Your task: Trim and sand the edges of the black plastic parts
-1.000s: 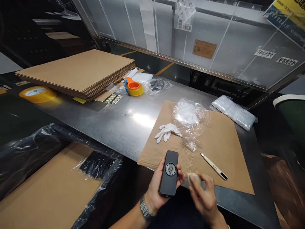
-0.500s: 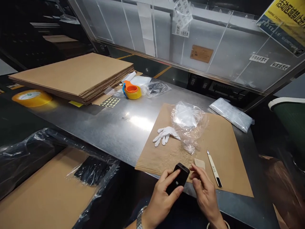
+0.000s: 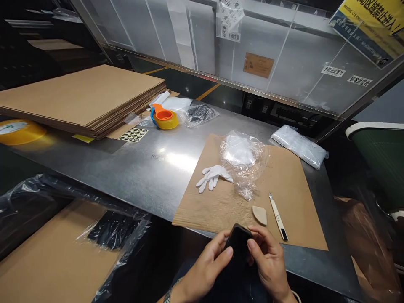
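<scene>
A small black rectangular piece with rounded corners is held at the table's front edge; its exact kind is unclear. My left hand grips its left side, thumb on the near face. On its right side, my right hand closes thumb and fingers around the edge. Just beyond lies a beige wedge-shaped pad on a cardboard sheet. To the right of the pad is a craft knife marked A26. A white glove and a crumpled clear plastic bag lie farther back.
Stacked cardboard sheets cover the left of the metal table, near an orange tape dispenser and a yellow tape roll. A flat plastic packet lies back right. Lower left stands a plastic-lined box holding cardboard.
My right hand has come from beside the black piece to take hold of its right side. The piece has turned, and the beige pad is now uncovered. The view has shifted slightly.
</scene>
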Tool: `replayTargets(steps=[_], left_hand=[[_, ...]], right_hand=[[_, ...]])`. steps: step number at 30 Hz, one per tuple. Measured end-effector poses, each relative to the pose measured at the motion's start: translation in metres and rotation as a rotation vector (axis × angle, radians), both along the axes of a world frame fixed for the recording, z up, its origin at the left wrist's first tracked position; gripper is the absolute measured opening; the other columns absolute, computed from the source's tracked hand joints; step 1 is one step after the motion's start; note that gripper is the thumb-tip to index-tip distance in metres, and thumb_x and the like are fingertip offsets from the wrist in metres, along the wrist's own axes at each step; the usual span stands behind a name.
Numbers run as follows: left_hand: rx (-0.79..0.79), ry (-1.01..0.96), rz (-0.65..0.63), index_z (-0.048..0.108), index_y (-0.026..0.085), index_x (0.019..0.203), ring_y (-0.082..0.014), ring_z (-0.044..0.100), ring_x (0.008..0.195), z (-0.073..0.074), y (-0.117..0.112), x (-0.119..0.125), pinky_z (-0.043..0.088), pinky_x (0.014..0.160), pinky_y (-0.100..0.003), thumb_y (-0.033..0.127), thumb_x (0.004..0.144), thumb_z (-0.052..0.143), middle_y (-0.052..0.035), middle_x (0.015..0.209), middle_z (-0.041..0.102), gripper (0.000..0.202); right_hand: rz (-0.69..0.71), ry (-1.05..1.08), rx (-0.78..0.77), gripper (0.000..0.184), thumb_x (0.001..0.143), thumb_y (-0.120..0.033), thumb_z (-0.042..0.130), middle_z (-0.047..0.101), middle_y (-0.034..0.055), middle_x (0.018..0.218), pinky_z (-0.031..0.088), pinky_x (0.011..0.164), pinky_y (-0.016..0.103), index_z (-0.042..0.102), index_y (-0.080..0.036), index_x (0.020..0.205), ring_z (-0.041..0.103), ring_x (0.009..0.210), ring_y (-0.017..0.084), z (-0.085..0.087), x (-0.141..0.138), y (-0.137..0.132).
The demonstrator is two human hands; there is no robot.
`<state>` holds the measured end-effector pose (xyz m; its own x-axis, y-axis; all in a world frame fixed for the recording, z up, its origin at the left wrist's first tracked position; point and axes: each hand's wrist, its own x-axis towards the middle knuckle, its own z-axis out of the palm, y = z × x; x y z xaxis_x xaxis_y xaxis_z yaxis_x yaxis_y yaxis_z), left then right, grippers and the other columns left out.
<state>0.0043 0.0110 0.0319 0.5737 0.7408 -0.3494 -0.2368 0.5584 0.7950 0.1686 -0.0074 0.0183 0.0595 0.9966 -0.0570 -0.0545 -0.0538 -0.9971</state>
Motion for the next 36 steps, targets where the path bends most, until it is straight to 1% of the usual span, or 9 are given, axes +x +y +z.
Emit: replayTargets(steps=[4,8,12,18,22,25,27,31,36], left_hand=[[-0.122,-0.041,-0.086,0.049,0.016,0.116,-0.0148,0.060,0.054,-0.003,-0.006,0.007,0.044,0.051,-0.024,0.056,0.086,0.033,-0.0100,0.079,0.066,0.052],[-0.121,0.024,-0.091,0.049,0.014,0.111,-0.0158,0.059,0.051,-0.002,-0.011,0.007,0.044,0.049,-0.025,0.063,0.083,0.030,-0.0075,0.066,0.065,0.059],[-0.154,0.081,-0.116,0.049,0.015,0.109,-0.0159,0.059,0.051,0.009,-0.012,0.003,0.044,0.050,-0.025,0.061,0.084,0.033,-0.0064,0.063,0.065,0.055],[-0.227,0.113,-0.084,0.054,0.017,0.100,-0.0157,0.058,0.053,0.018,-0.015,0.002,0.044,0.052,-0.025,0.056,0.084,0.039,-0.0055,0.062,0.065,0.045],[-0.218,0.102,-0.087,0.057,0.017,0.095,-0.0150,0.057,0.051,0.017,-0.014,0.002,0.044,0.051,-0.024,0.053,0.086,0.038,-0.0050,0.060,0.064,0.042],[-0.193,0.100,-0.057,0.057,0.017,0.100,-0.0146,0.056,0.049,0.019,-0.013,0.003,0.043,0.049,-0.023,0.052,0.085,0.041,-0.0041,0.059,0.064,0.041],[-0.200,0.111,-0.048,0.058,0.017,0.100,-0.0149,0.056,0.048,0.021,-0.012,0.003,0.042,0.047,-0.023,0.052,0.085,0.042,-0.0042,0.058,0.064,0.041],[-0.231,0.136,-0.067,0.061,0.016,0.088,-0.0151,0.057,0.048,0.020,-0.012,0.003,0.042,0.047,-0.023,0.053,0.084,0.043,-0.0050,0.058,0.064,0.041],[-0.261,0.142,-0.065,0.060,0.017,0.091,-0.0153,0.057,0.049,0.019,-0.013,0.002,0.043,0.048,-0.024,0.054,0.083,0.043,-0.0046,0.059,0.065,0.041]], right_hand=[[0.116,0.033,0.000,0.023,0.085,-0.027,0.056,0.052,-0.0046,0.066,0.040,0.041,0.017,0.056,-0.028,0.109,0.047,0.045,0.006,0.004,0.002,-0.003],[0.212,-0.018,-0.002,0.020,0.085,-0.027,0.056,0.046,-0.0054,0.064,0.036,0.045,0.017,0.057,-0.027,0.105,0.042,0.048,0.005,0.006,0.008,-0.004],[0.275,-0.050,-0.011,0.016,0.084,-0.029,0.057,0.043,-0.0059,0.063,0.033,0.045,0.018,0.057,-0.026,0.100,0.040,0.047,0.005,0.007,0.012,-0.003],[0.244,-0.136,0.027,0.009,0.080,-0.029,0.060,0.043,-0.0065,0.060,0.032,0.047,0.018,0.056,-0.024,0.086,0.039,0.048,0.005,0.008,0.013,-0.003],[0.260,-0.066,-0.002,0.014,0.082,-0.028,0.057,0.043,-0.0082,0.052,0.031,0.042,0.017,0.047,-0.022,0.075,0.041,0.041,0.005,0.010,0.010,-0.002],[0.274,-0.029,-0.019,0.007,0.084,-0.028,0.055,0.047,-0.0077,0.055,0.033,0.041,0.015,0.050,-0.023,0.084,0.045,0.040,0.005,0.011,0.009,-0.002],[0.276,-0.037,-0.007,0.010,0.084,-0.028,0.055,0.048,-0.0075,0.056,0.034,0.041,0.015,0.053,-0.024,0.092,0.047,0.040,0.004,0.010,0.008,-0.002],[0.256,-0.066,-0.001,0.006,0.082,-0.027,0.057,0.048,-0.0081,0.052,0.033,0.040,0.014,0.054,-0.023,0.085,0.047,0.038,0.004,0.007,0.009,-0.003],[0.246,-0.062,0.006,0.008,0.082,-0.028,0.057,0.050,-0.0070,0.055,0.035,0.039,0.014,0.055,-0.023,0.088,0.049,0.039,0.005,0.005,0.009,-0.003]])
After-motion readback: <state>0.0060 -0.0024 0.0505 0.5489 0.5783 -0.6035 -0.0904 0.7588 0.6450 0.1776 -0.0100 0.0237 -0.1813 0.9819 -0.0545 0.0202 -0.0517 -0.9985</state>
